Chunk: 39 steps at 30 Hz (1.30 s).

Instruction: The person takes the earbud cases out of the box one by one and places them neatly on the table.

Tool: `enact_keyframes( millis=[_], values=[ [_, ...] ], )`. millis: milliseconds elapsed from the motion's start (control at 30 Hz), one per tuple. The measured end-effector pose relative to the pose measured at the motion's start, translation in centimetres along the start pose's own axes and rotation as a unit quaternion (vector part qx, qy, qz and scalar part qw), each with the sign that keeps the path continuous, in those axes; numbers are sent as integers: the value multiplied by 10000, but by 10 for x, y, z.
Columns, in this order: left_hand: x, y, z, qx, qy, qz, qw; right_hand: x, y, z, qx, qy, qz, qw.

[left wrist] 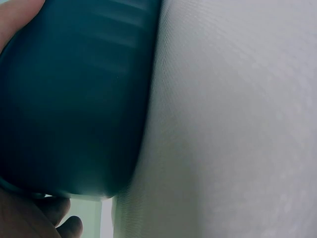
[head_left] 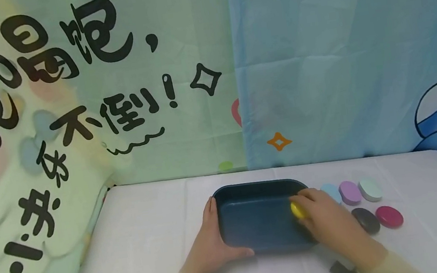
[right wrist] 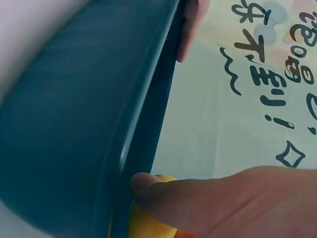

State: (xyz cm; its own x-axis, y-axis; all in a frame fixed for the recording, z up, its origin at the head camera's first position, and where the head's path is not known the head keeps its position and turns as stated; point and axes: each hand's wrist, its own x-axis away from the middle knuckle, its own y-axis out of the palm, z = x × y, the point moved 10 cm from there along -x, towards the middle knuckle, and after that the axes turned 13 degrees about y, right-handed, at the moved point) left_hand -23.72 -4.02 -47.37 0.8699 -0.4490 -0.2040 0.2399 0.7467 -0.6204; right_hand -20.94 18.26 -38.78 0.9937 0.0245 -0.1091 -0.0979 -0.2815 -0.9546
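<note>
A dark blue rectangular tray with raised walls stands on the white table in the head view. My left hand grips its left end, thumb along the near side and fingers on the left wall; the left wrist view shows the tray's outer wall between them. At the right end, my right hand holds a yellow round piece over the tray's inside. The right wrist view has the thumb pressed on the yellow piece beside the rim; the other fingers are mostly hidden there.
Right of the tray lie several round pieces: light blue, purple, mint green, black and crimson. The white tablecloth ends at a printed curtain behind and to the left.
</note>
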Motion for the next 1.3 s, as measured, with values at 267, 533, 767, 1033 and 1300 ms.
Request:
enact_keyframes(
  millis=[267,533,767,1033,1300],
  values=[
    [0,0,-2,11,-42,-14,10000,10,-6,15,-82,11,32,10000],
    [-1,1,-3,43,20,8,10000,17,-7,35,82,314,-174,9993],
    [0,1,-2,52,1,-5,10000,25,-6,49,57,503,-368,9980],
    [0,1,-2,1,16,-7,10000,34,4,69,126,987,-923,9907],
    [-1,1,-1,8,47,-10,10000,45,15,84,32,1354,-1302,9822]
  ],
)
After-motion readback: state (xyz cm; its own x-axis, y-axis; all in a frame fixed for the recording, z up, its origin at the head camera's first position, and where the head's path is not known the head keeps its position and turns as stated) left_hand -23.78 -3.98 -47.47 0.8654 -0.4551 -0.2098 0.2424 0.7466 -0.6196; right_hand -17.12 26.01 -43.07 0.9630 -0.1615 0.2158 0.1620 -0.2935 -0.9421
